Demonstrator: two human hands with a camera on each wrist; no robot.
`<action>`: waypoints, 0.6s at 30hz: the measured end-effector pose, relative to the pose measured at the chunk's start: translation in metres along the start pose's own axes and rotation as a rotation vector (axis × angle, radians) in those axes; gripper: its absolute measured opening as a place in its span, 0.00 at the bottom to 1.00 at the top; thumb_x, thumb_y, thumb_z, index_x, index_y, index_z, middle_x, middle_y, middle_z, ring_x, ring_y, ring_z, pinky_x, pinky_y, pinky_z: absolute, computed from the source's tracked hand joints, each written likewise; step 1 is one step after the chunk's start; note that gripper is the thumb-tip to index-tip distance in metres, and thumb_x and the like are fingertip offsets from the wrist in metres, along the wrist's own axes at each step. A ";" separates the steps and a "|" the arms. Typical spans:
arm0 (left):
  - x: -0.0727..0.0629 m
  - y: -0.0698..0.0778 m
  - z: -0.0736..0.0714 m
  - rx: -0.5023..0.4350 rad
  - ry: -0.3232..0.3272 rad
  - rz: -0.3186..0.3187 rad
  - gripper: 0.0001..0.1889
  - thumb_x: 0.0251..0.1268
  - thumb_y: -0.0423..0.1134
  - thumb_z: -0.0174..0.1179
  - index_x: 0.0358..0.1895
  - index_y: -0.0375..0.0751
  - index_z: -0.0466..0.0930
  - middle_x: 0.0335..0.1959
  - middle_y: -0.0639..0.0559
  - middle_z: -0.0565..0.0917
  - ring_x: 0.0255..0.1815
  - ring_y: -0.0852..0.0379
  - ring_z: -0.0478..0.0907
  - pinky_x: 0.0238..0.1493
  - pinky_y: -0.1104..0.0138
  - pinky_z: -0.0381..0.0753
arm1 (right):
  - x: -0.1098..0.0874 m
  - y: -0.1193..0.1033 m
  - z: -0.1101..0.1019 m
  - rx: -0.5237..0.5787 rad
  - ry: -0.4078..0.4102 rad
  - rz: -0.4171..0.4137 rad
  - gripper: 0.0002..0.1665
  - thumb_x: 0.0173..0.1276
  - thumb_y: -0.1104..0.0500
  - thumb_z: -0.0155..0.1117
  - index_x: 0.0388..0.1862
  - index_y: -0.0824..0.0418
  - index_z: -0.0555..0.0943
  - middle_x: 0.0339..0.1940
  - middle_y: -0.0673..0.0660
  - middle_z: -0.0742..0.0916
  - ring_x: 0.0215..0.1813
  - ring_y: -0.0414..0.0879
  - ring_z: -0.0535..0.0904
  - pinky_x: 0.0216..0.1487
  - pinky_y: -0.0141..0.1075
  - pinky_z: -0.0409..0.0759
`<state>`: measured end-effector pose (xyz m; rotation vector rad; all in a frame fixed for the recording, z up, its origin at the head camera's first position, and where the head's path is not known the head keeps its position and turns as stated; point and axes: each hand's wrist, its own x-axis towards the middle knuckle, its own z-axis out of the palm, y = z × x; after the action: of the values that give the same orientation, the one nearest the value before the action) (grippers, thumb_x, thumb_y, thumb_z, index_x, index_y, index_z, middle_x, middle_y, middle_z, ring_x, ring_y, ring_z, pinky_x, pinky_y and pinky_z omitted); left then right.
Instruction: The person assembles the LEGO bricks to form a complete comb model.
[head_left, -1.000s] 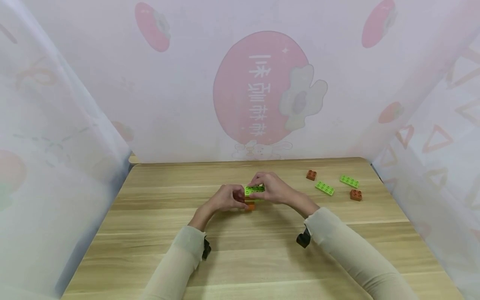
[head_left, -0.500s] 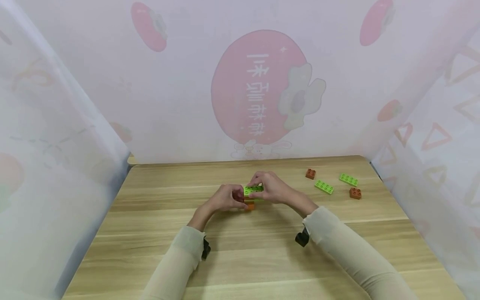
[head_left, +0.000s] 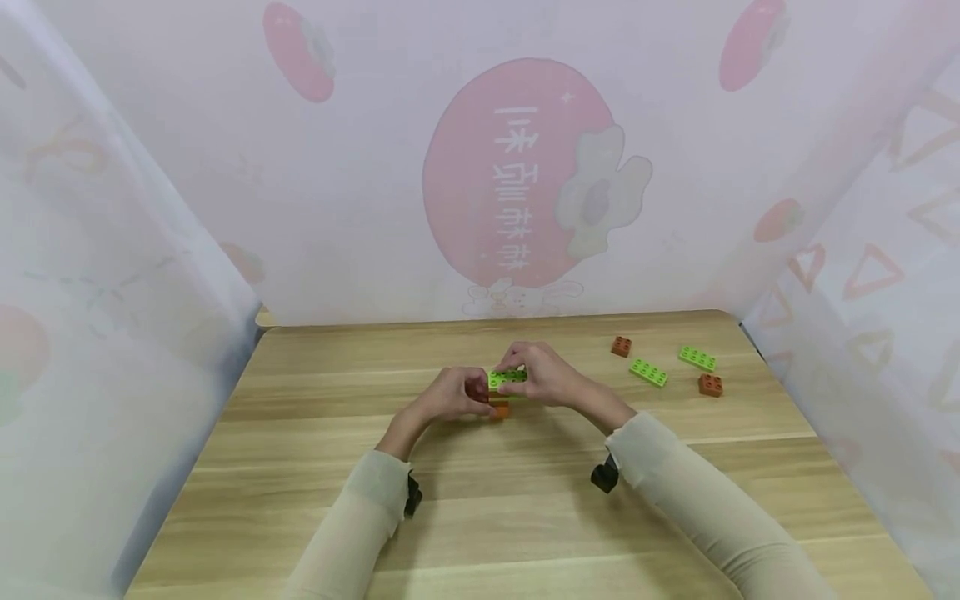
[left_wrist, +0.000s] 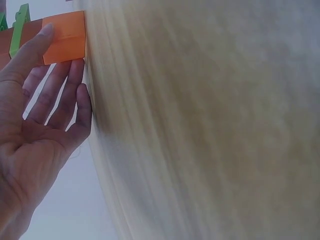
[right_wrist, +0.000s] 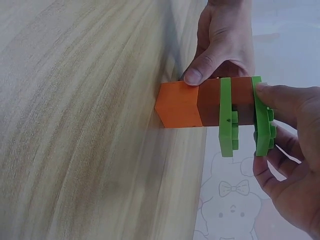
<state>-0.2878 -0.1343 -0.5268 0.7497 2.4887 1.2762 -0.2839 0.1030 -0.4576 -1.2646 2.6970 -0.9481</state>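
Note:
A small tower of toy building bricks stands upright on the table between both hands. From the bottom, the right wrist view shows an orange brick (right_wrist: 179,106), a brown brick (right_wrist: 208,103), a green plate (right_wrist: 226,122), a second brown brick (right_wrist: 242,100) and a top green plate (right_wrist: 261,127). Both green plates jut out to one side, studs up. My left hand (head_left: 455,393) grips the tower low down, its thumb on the orange brick in the left wrist view. With thumb and fingers, my right hand (head_left: 551,375) pinches the top green plate at its overhanging part.
Towards the back right of the wooden table (head_left: 465,517) lie a brown brick (head_left: 621,346), a green plate (head_left: 648,372), another green plate (head_left: 698,358) and another brown brick (head_left: 710,385). A printed white curtain (head_left: 360,208) hangs behind the table and along both sides.

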 end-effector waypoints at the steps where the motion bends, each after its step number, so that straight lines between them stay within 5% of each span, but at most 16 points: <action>1: 0.000 0.000 0.000 0.001 0.001 0.001 0.11 0.59 0.38 0.81 0.38 0.45 0.85 0.37 0.55 0.90 0.41 0.60 0.87 0.46 0.64 0.88 | 0.000 0.000 0.000 0.001 0.001 0.001 0.16 0.69 0.59 0.79 0.52 0.65 0.91 0.46 0.56 0.89 0.49 0.49 0.86 0.50 0.44 0.86; 18: -0.001 0.002 -0.001 -0.019 -0.010 -0.014 0.12 0.60 0.37 0.80 0.40 0.44 0.85 0.39 0.54 0.90 0.43 0.59 0.87 0.48 0.64 0.88 | -0.001 0.004 0.002 0.030 0.005 -0.002 0.17 0.70 0.58 0.78 0.53 0.64 0.90 0.47 0.54 0.89 0.48 0.45 0.85 0.46 0.38 0.85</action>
<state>-0.2866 -0.1346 -0.5246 0.7310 2.4660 1.2871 -0.2855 0.1046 -0.4618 -1.2614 2.6751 -0.9890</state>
